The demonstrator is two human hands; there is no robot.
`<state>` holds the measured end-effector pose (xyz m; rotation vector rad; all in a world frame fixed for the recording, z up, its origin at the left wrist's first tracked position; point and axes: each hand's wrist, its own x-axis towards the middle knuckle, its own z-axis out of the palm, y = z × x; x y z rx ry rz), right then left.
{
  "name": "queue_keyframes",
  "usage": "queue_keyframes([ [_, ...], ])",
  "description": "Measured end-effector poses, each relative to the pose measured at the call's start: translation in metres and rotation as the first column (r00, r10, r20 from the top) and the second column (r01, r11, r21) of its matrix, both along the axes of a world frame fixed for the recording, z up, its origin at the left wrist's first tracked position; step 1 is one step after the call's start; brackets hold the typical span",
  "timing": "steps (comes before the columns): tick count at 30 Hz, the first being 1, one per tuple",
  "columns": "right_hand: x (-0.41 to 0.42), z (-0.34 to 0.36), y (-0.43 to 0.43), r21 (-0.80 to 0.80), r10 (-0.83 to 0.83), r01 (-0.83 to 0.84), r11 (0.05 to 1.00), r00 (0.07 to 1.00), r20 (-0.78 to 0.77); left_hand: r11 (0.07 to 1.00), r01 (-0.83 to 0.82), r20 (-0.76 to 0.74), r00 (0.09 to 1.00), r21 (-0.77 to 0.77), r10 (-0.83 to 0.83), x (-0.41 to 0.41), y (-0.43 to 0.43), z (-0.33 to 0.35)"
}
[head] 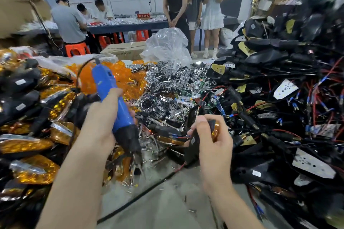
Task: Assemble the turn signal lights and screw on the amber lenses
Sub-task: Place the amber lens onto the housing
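My left hand (101, 122) grips a blue electric screwdriver (111, 98) with a black nose, its bit pointing down over the table. My right hand (212, 139) holds a black turn signal light (192, 143) upright, with an amber lens (216, 130) on its far side and red and blue wires trailing from it. The two hands are apart, the screwdriver's tip left of the light.
Finished amber-lensed lights (28, 145) are heaped at the left, loose amber lenses (119, 78) and chrome reflectors (167, 91) behind, black housings with wires (279, 89) at the right. Small screws lie on the grey table (167, 201). A black cord (141, 195) crosses it. People stand and sit beyond.
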<state>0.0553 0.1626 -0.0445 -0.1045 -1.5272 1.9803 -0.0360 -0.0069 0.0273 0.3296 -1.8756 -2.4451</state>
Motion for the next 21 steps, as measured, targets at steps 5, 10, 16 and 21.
queue_keyframes([
  [5, 0.001, 0.011, -0.002, -0.157, 0.284, -0.282, 0.946, 0.959, -0.011, 0.498, 0.157, 0.06, 0.977, -0.853, -0.206, 0.008, 0.017, -0.047],
  [10, 0.011, 0.025, -0.001, -0.274, 0.421, -0.421, 0.865, 0.905, -0.063, 0.062, 0.093, 0.075, 0.967, -0.994, -0.242, 0.014, 0.023, -0.057],
  [16, 0.012, 0.063, -0.023, -0.321, 0.345, -0.356, 0.878, 0.934, -0.093, 0.657, 0.144, -0.188, 0.893, -0.74, -0.408, 0.072, -0.002, -0.004],
  [21, -0.002, 0.108, -0.078, -0.15, 0.26, -0.27, 0.951, 0.962, -0.081, 0.791, 0.199, -0.346, 0.818, -0.579, -0.459, 0.133, -0.019, 0.027],
])
